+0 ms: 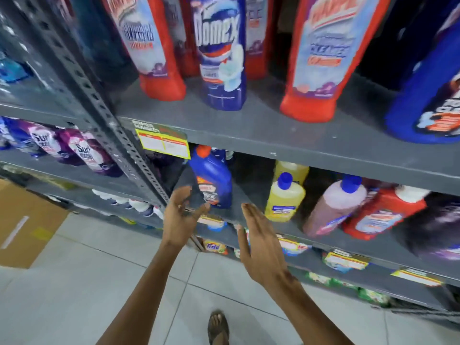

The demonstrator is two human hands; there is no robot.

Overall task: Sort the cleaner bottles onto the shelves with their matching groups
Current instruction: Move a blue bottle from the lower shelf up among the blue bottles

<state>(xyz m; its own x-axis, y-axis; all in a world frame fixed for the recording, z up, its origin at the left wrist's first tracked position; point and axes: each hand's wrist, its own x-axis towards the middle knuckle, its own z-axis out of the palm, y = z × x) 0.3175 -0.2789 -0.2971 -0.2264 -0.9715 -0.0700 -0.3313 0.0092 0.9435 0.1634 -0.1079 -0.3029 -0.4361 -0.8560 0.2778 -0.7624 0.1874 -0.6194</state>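
Observation:
My left hand [179, 217] and my right hand [258, 245] hover with fingers apart and empty in front of the middle shelf [323, 235]. Just behind them stands a blue cleaner bottle with an orange cap [214, 178]. To its right are yellow bottles with blue caps [285, 197], a pink bottle with a blue cap [333, 205] and a red bottle with a white cap [380, 212]. On the upper shelf [273, 135] stand red bottles [154, 46], a blue Domex bottle [221, 53], another red bottle [321, 58] and a blue bottle [428, 95].
A perforated grey upright post [112, 125] divides this rack from the left one, which holds purple detergent packs [82, 150]. A yellow price tag [163, 143] hangs on the upper shelf edge. A cardboard box [22, 220] sits on the tiled floor at left. My sandalled foot [218, 327] is below.

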